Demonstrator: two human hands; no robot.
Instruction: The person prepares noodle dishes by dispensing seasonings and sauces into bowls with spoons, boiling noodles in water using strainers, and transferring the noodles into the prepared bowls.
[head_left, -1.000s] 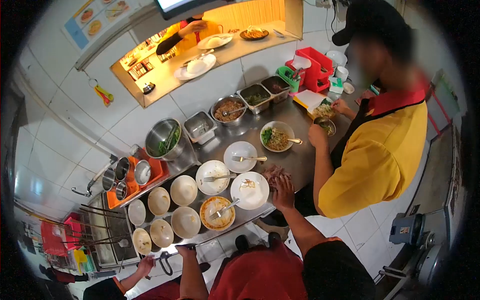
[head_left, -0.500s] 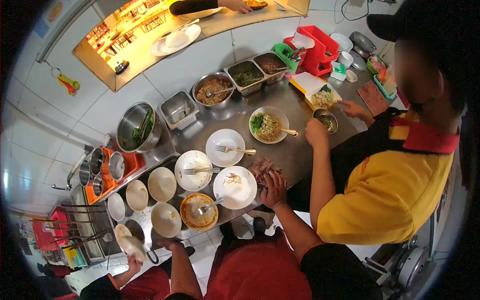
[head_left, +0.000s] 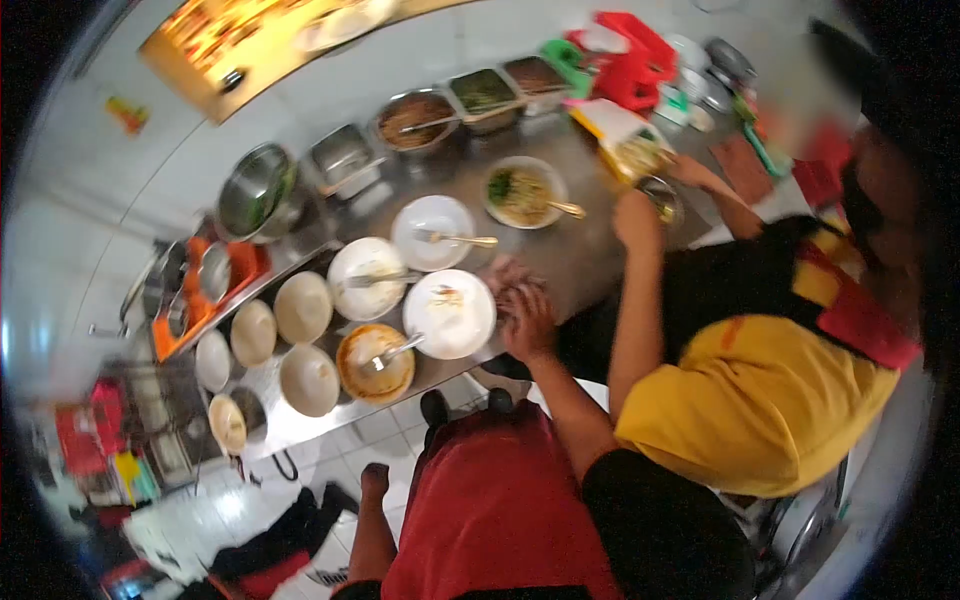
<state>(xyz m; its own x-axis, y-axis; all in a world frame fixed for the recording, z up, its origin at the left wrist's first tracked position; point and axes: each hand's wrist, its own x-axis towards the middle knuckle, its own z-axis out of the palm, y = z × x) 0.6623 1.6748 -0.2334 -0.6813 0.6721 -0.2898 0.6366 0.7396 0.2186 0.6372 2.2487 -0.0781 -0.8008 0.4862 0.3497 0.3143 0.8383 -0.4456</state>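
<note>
My right hand point(head_left: 528, 318) lies with fingers apart over a crumpled, brownish-pink heap point(head_left: 510, 272), perhaps napkins, at the counter's near edge. Beside it is a white plate point(head_left: 450, 325) with a few scraps. My left hand point(head_left: 374, 480) hangs below the counter, away from the dishes; its fingers are too blurred to read. Left of the white plate sits an orange-stained bowl point(head_left: 350, 372) with a fork point(head_left: 395, 352) in it. Behind them are a plate with a fork point(head_left: 345, 285) and another white plate point(head_left: 415, 215) with a gold-handled fork point(head_left: 462, 239).
Several used bowls point(head_left: 308, 380) stand at the counter's left end. A noodle bowl point(head_left: 540, 173) sits farther back. At right, a co-worker in yellow point(head_left: 760, 400) holds a small metal bowl point(head_left: 672, 193) near noodles on paper point(head_left: 640, 155). Food pans point(head_left: 490, 118) line the wall.
The view has shifted, so the counter sits higher. My left hand has drawn away from the counter's edge. The person at left has moved back from the bowls. My right hand stays on the heap.
</note>
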